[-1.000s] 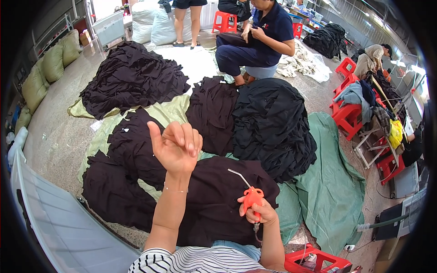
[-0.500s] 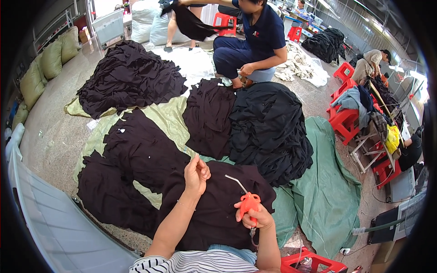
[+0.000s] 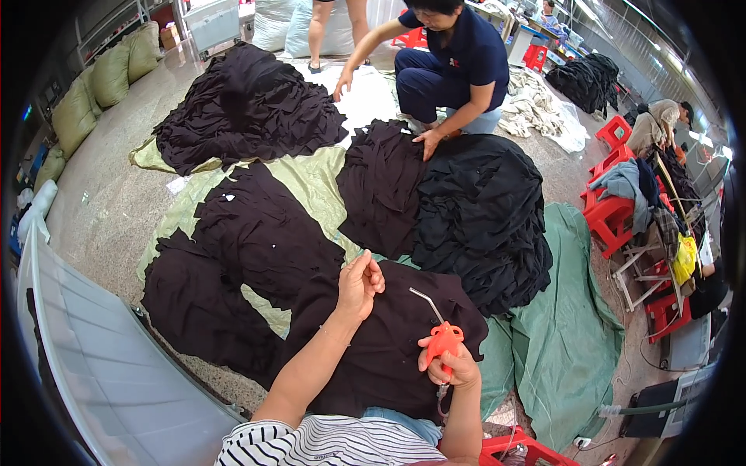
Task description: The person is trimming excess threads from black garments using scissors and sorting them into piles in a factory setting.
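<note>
In my right hand (image 3: 460,368) is a red air blow gun (image 3: 445,339) with a thin bent metal nozzle; the nozzle points up and to the left. My left hand (image 3: 360,289) is raised in front of me with its fingers curled together. Whatever those fingers may hold is too small to make out. A dark brown cloth piece (image 3: 373,353) lies spread over my lap, below both hands. Beyond it are further dark brown cloth pieces (image 3: 256,233), with small white bits on them, and a stack of dark strips (image 3: 382,186).
A black cloth heap (image 3: 483,217) rests beside a green tarp (image 3: 571,311). Farther left stands a large dark heap (image 3: 245,109). A co-worker (image 3: 458,66) squats opposite. A grey bin (image 3: 116,342) borders my left; red stools (image 3: 610,221) stand at right.
The co-worker's raised arm, which held up a dark cloth, has come down. One hand is now by the large heap, the other at the stack. My hands keep nearly the same pose.
</note>
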`<action>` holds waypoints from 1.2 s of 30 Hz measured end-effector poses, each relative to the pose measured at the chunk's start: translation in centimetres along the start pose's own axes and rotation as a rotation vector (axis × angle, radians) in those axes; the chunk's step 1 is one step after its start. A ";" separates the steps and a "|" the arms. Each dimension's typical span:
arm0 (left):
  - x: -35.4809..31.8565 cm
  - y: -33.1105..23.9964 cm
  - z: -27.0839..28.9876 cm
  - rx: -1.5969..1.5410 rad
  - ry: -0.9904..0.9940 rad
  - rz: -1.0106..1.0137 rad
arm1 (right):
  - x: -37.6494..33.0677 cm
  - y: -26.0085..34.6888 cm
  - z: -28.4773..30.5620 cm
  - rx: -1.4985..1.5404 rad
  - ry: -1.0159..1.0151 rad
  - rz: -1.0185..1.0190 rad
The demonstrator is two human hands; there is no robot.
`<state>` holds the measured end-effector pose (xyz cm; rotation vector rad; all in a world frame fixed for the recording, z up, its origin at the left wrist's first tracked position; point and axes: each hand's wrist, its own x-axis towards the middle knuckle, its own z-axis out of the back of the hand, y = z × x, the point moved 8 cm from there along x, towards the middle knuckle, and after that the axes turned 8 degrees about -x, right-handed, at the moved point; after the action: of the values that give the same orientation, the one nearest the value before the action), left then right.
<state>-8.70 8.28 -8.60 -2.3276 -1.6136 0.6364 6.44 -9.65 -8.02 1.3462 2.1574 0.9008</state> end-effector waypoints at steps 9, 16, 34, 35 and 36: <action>0.0 0.0 0.0 0.002 0.005 -0.001 | 0.0 0.2 -0.2 -0.019 -0.017 -0.023; 0.2 -0.1 0.1 0.005 0.011 0.001 | 0.2 0.1 -0.3 -0.006 -0.012 -0.026; -0.3 -0.1 0.3 0.020 0.017 0.032 | 0.0 0.0 -0.5 0.002 -0.031 -0.029; -0.3 -0.1 0.1 0.019 0.024 0.032 | 0.0 0.1 -0.6 -0.001 -0.016 -0.008; -0.2 -0.1 0.0 0.017 0.032 0.030 | 0.0 0.1 -0.6 0.000 -0.018 -0.010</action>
<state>-8.86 8.11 -8.47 -2.3422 -1.5559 0.6139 6.10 -9.77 -7.56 1.3371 2.1490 0.8821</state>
